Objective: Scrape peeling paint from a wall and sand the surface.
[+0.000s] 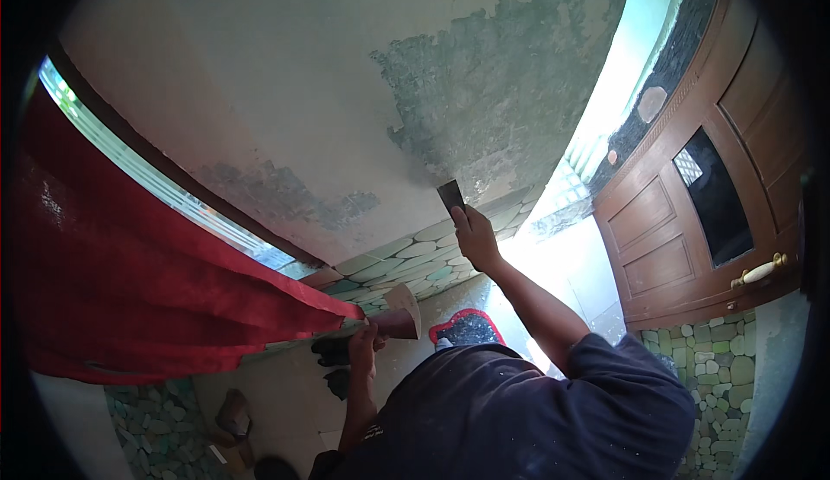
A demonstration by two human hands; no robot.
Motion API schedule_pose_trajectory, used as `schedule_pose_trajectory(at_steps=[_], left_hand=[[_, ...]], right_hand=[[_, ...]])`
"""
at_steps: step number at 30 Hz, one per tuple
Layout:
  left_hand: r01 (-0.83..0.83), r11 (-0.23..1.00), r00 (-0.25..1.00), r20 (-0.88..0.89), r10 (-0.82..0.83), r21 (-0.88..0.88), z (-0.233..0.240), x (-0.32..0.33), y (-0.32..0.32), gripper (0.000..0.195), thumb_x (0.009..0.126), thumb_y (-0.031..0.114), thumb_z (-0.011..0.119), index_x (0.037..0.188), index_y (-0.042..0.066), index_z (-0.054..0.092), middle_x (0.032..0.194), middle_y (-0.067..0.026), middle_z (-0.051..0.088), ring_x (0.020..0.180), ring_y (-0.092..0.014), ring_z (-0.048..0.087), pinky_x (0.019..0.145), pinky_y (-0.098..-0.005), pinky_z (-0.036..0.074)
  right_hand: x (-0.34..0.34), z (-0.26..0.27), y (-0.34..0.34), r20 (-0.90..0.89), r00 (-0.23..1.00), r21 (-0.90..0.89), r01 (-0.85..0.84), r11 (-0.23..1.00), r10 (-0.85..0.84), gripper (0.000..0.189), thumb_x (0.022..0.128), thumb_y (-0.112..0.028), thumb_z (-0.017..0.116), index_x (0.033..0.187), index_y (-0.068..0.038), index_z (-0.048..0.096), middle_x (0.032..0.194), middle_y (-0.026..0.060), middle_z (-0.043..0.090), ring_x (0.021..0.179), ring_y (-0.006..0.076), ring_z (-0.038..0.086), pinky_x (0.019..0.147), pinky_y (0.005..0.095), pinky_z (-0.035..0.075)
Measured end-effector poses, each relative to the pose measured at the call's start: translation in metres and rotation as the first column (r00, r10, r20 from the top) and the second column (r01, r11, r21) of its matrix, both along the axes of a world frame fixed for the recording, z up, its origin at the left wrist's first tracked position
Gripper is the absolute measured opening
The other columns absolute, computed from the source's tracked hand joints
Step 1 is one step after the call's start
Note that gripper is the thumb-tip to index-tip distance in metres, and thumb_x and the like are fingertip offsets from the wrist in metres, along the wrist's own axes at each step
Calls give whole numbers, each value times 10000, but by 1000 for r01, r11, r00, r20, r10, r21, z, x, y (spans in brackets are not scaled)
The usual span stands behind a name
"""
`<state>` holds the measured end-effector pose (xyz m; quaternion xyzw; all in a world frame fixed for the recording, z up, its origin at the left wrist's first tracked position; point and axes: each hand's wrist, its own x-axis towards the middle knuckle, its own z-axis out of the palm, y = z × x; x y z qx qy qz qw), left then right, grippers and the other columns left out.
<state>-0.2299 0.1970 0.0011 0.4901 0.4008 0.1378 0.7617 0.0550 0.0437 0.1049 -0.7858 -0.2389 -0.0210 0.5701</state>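
Note:
My right hand grips a flat-bladed scraper, blade pointing up at the wall. The blade lies over the lower border of a rough grey-green patch where the pale wall coating is gone; whether it touches the wall I cannot tell. A smaller scraped patch lies to its left. My left hand, held low beside the red curtain, pinches a curled sheet, reddish brown on one face and cream on the other, possibly sandpaper. The fingers partly hide its near end.
Pebble-pattern tiles line the wall's foot. At left, the curtain hangs by a window. To the right stands a brown panelled door beside a bright opening. A red-edged mat and dark footwear lie on the floor.

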Motion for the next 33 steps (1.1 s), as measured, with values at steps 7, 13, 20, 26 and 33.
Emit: schedule_pose_trajectory(at_steps=[7, 13, 20, 26, 33], left_hand=[[14, 1000, 1000, -14, -14, 17, -5, -4, 6, 213, 859, 279, 610, 837, 70, 577, 654, 1, 531, 667, -151, 612, 602, -257, 457], [-28, 999, 999, -41, 29, 18, -4, -11, 9, 219, 854, 290, 611, 839, 74, 579, 664, 4, 532, 675, -151, 614, 614, -263, 468], [-25, 999, 998, -61, 27, 29, -13, -17, 7, 214, 853, 283, 610, 865, 71, 580, 669, 2, 533, 670, -156, 614, 607, -272, 463], [-52, 999, 997, -57, 52, -13, -8, -13, 5, 224, 846, 292, 617, 868, 73, 580, 673, -1, 538, 693, -153, 613, 611, -272, 457], [-25, 1000, 999, -46, 25, -8, -14, -20, 10, 231, 847, 305, 613, 869, 78, 573, 683, 0, 547, 706, -156, 614, 634, -284, 452]], right_hand=[[-13, -7, -5, -91, 995, 45, -40, 998, 44, 379, 932, -327, 449, 709, -22, 474, 511, 30, 439, 463, 109, 448, 452, 281, 348], [2, -1, 8, -60, 998, -2, -32, 999, 32, 389, 932, -329, 446, 717, -6, 472, 518, 78, 466, 480, 145, 481, 470, 309, 372], [-17, -27, 3, -135, 990, 19, -27, 999, 30, 391, 937, -340, 436, 695, -34, 473, 520, 28, 450, 464, 105, 463, 447, 289, 364], [-12, -12, 8, -228, 970, 19, -77, 997, 79, 384, 939, -338, 427, 739, -19, 499, 560, 77, 490, 483, 164, 485, 470, 312, 376], [-26, -17, 3, -303, 947, 63, -89, 994, 104, 385, 943, -336, 407, 748, -17, 498, 531, 69, 461, 446, 173, 460, 450, 314, 367]])
